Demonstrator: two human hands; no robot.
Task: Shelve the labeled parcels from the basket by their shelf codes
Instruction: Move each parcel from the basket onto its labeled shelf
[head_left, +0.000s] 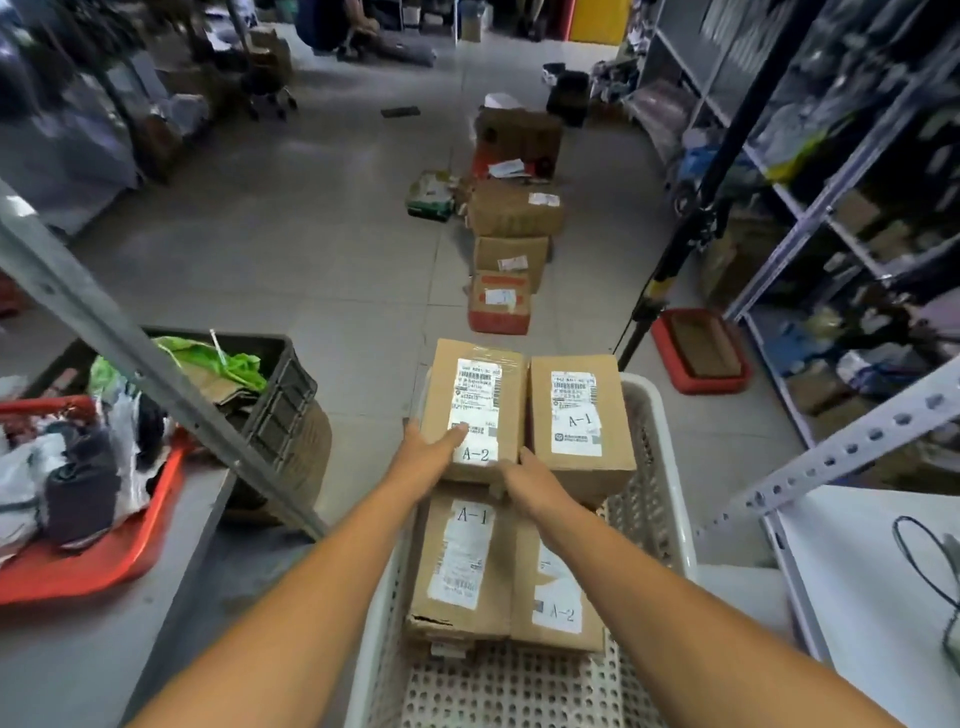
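Observation:
A white perforated basket (670, 467) below me holds several brown cardboard parcels. The far left parcel (480, 384) carries a label marked A-2. My left hand (431, 449) rests on its near left edge and label. My right hand (535, 486) grips its near right corner. Beside it lies a parcel marked A-1 (579, 415). Nearer to me lie another A-1 parcel (462, 561) and another A-2 parcel (558, 608), partly hidden by my right forearm.
A grey shelf upright (130, 343) slants across the left, over a red tray (104, 556) of bags and a dark crate (280, 395). More boxes (511, 249) stand in a row on the tiled floor ahead. Stocked racks (857, 234) line the right; a white shelf (872, 571) sits near right.

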